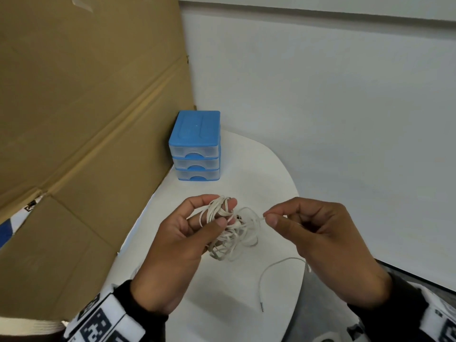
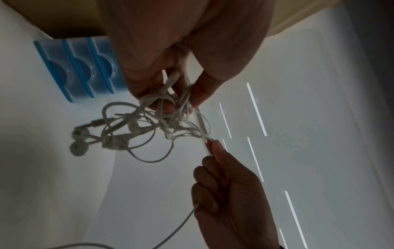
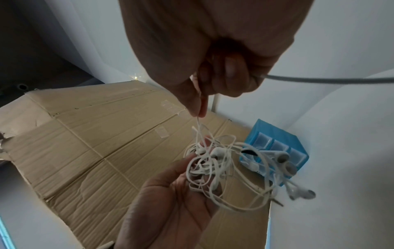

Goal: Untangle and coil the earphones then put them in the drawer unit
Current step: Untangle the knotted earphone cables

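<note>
A tangled bundle of white earphones [image 1: 229,230] hangs above the white table [image 1: 222,304]. My left hand [image 1: 195,230] grips the tangle, with cords looped over its fingers [image 2: 204,91]. My right hand [image 1: 298,228] pinches one strand [image 3: 198,118] between thumb and forefinger just right of the bundle. A loose length of cord [image 1: 274,270] trails from the right hand down to a metal plug [image 1: 261,307] on the table. Earbuds [image 2: 78,143] dangle below the knot. The blue drawer unit [image 1: 196,146], three clear drawers all closed, stands at the table's far side.
A large cardboard sheet [image 1: 81,119] leans along the left of the table, touching the drawer unit's left side. A pale wall [image 1: 333,107] rises behind. The table's curved right edge [image 1: 299,255] drops to a dark floor.
</note>
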A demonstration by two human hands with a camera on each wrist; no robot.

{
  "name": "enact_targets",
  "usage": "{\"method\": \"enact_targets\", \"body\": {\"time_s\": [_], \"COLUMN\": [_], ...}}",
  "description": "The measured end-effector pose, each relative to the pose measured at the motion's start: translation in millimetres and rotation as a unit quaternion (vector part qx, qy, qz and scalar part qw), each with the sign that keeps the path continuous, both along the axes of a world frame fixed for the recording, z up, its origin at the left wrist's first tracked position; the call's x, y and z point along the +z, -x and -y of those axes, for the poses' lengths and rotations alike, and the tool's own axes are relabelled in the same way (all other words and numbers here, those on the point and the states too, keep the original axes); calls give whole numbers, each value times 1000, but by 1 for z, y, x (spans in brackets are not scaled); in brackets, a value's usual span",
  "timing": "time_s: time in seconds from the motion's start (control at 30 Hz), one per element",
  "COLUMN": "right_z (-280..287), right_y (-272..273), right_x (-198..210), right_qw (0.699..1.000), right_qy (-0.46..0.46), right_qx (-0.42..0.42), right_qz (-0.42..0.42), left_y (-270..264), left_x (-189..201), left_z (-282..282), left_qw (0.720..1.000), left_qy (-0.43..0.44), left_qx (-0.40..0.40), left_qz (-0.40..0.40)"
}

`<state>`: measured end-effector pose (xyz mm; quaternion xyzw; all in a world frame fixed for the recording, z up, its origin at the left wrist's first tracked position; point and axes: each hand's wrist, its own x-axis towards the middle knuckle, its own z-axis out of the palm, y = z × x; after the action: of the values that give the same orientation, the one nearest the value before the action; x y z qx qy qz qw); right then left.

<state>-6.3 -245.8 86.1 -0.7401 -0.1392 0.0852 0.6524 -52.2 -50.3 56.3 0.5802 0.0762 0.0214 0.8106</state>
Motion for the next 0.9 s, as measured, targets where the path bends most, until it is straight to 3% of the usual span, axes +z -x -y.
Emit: {"method": "enact_targets", "body": {"time_s": [0.17,0.27,0.73,0.9], "right_z": [2,5,3,4], "right_y": [-2,-4,14,12], "right_x": [-2,-2,12,-2], "right_qw": [1000,1000,973,967], "right_qy": [-3,-8,90,128], "right_qx": [-17,-9,41,62], "right_qz": [21,20,211,209], "left_y": [5,7,4,1], "left_x": [-4,-5,-9,-14], "left_z": [5,9,7,4], "left_qw": [994,993,995,992], "left_qy": [-59,-56,89,124], "left_qx": [-93,-99,-27,34], "left_qz": [13,24,35,9]}}
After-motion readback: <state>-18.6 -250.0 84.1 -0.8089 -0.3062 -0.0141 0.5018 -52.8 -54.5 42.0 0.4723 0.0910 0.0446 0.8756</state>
